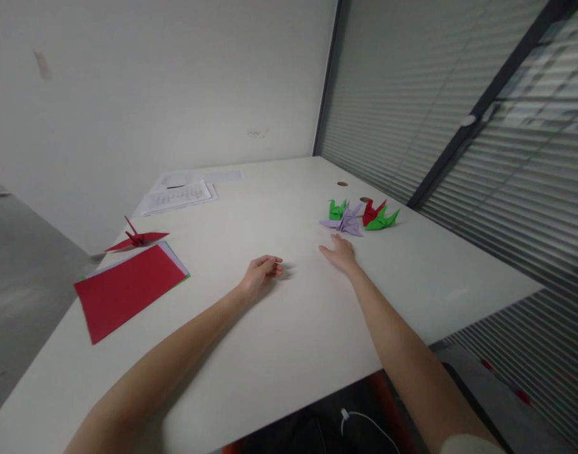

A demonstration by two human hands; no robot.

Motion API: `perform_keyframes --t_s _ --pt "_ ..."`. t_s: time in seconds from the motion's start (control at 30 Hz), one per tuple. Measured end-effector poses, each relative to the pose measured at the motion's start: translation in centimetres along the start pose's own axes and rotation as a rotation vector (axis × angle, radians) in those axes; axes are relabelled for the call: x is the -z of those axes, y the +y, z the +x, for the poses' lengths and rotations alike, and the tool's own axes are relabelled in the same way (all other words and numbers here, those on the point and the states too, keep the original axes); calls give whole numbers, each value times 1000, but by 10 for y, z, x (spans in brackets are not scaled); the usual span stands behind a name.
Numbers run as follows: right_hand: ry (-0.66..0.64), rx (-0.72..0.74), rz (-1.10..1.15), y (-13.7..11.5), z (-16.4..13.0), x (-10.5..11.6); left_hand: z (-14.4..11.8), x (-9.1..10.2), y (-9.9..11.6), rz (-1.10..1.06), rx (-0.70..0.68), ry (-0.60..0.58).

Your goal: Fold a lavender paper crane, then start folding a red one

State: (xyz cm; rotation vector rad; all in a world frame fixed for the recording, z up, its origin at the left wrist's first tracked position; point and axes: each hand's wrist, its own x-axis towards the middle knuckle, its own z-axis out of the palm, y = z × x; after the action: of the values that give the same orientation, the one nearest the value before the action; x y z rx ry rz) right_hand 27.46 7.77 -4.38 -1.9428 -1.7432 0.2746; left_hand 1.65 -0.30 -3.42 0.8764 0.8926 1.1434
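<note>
My right hand (340, 254) reaches over the white table with thumb and fingers apart, holding nothing. Just beyond its fingertips stands a lilac paper crane (348, 221). Around that crane are a small green paper crane (336, 210), a red paper crane (372, 213) and another green paper crane (382, 219). Nearer the middle of the table rests my left hand (261, 274), its fingers loosely curled in and the thumb against them; nothing shows in it.
On the left lies a stack of coloured paper with a red sheet (130, 290) on top. Behind it sits a dark red paper crane (136, 239). Printed sheets (179, 197) with a pen (176, 186) lie farther back. Window blinds (520, 189) run along the table's right side.
</note>
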Motion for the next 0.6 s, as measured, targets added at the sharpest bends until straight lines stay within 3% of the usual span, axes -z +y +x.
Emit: perform_keyframes --t_s 0.17,0.3,0.4,0.5,0.6 --pt "19 183 80 -10 -19 -9 1 1 0 30 -13 -5" --pt "-186 447 318 -27 -35 -11 0 -1 -5 75 -40 -31" --pt "-293 540 326 -35 -43 -13 -2 -3 -6 190 -96 -83" --pt "-310 538 323 -36 -44 -17 -6 -2 7 511 -180 -171" --pt "-316 519 354 -34 -42 -19 -11 9 38 1103 -282 -402"
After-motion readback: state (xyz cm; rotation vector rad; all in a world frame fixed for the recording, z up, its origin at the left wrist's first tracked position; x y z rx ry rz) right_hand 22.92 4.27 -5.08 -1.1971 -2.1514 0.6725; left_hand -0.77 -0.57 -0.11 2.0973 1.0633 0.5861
